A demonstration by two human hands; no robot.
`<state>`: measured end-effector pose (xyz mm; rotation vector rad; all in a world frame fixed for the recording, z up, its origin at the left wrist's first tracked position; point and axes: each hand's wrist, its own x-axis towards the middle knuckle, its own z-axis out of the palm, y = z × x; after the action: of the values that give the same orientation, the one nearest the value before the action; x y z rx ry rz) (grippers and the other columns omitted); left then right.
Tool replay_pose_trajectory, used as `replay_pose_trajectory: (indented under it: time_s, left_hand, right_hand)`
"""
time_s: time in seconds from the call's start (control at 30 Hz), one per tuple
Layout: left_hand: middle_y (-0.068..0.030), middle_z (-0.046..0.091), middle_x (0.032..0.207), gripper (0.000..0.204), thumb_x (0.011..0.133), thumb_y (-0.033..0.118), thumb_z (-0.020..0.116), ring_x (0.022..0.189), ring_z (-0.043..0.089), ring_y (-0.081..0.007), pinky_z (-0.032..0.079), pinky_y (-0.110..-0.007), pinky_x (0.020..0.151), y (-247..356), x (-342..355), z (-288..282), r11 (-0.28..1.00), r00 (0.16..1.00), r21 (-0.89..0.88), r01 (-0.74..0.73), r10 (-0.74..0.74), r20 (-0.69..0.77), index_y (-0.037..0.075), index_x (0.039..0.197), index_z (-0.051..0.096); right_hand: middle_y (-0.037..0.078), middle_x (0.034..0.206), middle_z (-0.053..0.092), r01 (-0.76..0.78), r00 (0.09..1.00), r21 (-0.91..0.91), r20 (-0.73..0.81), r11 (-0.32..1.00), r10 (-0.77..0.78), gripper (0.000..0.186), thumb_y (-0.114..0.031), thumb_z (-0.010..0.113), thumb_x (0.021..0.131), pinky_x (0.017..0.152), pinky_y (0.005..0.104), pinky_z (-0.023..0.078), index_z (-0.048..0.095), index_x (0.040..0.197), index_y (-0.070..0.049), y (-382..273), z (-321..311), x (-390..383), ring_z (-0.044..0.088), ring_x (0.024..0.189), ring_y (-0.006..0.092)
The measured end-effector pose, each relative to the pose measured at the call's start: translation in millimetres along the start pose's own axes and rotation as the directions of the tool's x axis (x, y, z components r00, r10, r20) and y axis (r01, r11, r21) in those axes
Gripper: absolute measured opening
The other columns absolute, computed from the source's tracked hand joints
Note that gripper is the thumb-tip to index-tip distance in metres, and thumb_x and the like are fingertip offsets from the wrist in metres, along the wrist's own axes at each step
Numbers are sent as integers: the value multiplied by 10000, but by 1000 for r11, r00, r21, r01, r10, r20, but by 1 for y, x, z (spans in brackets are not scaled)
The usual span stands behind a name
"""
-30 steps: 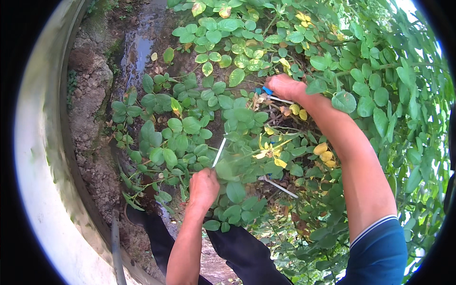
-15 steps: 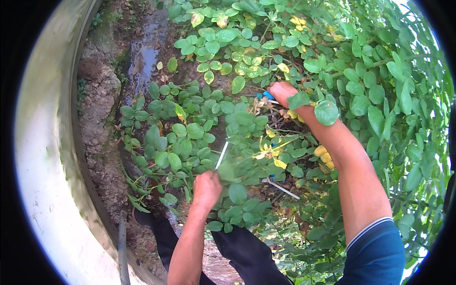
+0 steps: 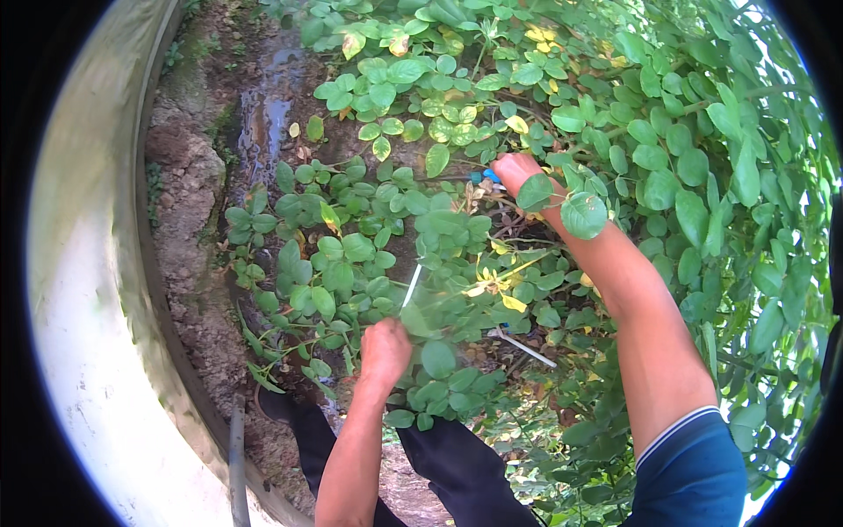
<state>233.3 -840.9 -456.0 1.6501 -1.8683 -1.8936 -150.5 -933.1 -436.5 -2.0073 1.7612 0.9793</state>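
Observation:
My left hand (image 3: 383,351) is closed on a thin white stick (image 3: 410,285) that rises among green leaves in the lower middle; a leaf by its fingertips partly hides it. Farther up and to the right, my right hand (image 3: 518,174) is closed around a small blue piece (image 3: 490,176) at plant-bed level, with a white strip just under it; round leaves cover part of the wrist. Another white stick (image 3: 525,350) with blue at its upper end lies among leaves below a yellowed shoot (image 3: 493,281).
A pale curved wall or rim (image 3: 83,290) runs down the left, beside crumbly soil (image 3: 180,193), a wet channel (image 3: 263,114) and a grey pipe (image 3: 237,457). Dense foliage (image 3: 720,193) fills the right and top. My dark-clothed legs show at the bottom.
My right hand and forearm have shifted slightly left, with leaves now over the wrist. My left hand stays closed on the white stick, a little farther right in view.

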Motion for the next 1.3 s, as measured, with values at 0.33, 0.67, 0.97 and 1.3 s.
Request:
replay_pose_trajectory:
  time_s: [0.33,0.67,0.97,1.3]
  left_hand:
    - [-309,598,779,205,840,113,517,787,587,-486,479,-522,727,-3,-2,4,1000,999,5,24,-25,33,-53,778,619]
    - [-315,603,805,198,833,126,515,811,588,-495,478,-536,755,-6,-1,11,998,997,27,55,-57,44,-34,778,619]
    - [-316,605,802,200,822,129,520,805,590,-497,481,-536,757,-8,0,13,998,997,32,63,-64,48,-38,775,620]
    - [-314,611,807,192,806,126,525,807,597,-491,490,-528,759,-9,2,16,997,996,35,72,-73,50,-35,780,626]
  right_hand:
    - [248,917,642,-325,938,305,-17,895,346,243,66,602,650,729,459,522,635,886,17,-12,-6,-7,631,858,420]
    - [299,949,637,-459,858,506,40,731,511,404,-296,693,747,830,468,496,665,940,58,-21,-14,-7,617,928,434]
    - [276,982,637,-463,857,505,45,729,513,425,-342,699,777,837,471,496,663,956,41,-25,-7,-9,614,943,428]
    - [271,974,640,-501,837,477,57,722,544,418,-368,685,784,841,475,503,662,916,28,-32,-14,-9,615,943,431]
